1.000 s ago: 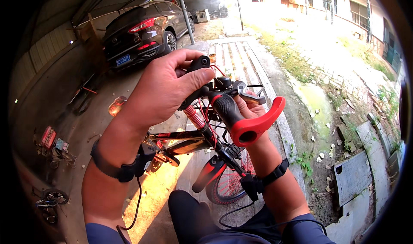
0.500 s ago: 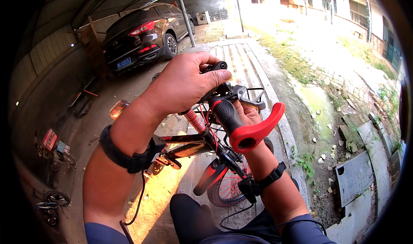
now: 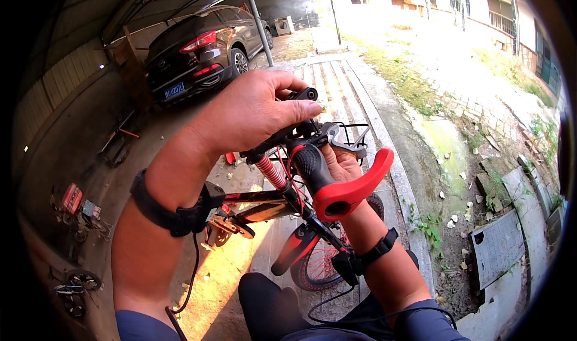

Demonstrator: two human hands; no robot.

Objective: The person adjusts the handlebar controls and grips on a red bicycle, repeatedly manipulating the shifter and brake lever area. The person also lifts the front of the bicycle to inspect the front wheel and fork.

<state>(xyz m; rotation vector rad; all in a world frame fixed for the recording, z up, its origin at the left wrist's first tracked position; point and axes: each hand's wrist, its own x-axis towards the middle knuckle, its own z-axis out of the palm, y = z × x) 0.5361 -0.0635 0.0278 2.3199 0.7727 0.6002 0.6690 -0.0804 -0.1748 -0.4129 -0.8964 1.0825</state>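
My left hand curls over a black part with a round hole at its end, atop the bicycle's handlebar. My right hand, behind the black textured grip, pinches near the metal brake lever; exactly what its fingertips hold is partly hidden. A red curved bar end sticks out from the grip toward me. Below are the red-striped fork, red cables, the black-and-red mudguard and the red-spoked front wheel. Straps with small devices are on both forearms.
A dark car stands under the roof ahead, beside a metal post. Small bikes and carts lie at the left. Broken slabs and weeds line the right. A pale building stands across the yard.
Since a second ago, the handlebar grip and red bar end have shifted slightly down. My left hand and the black part under it have moved a little right and down.
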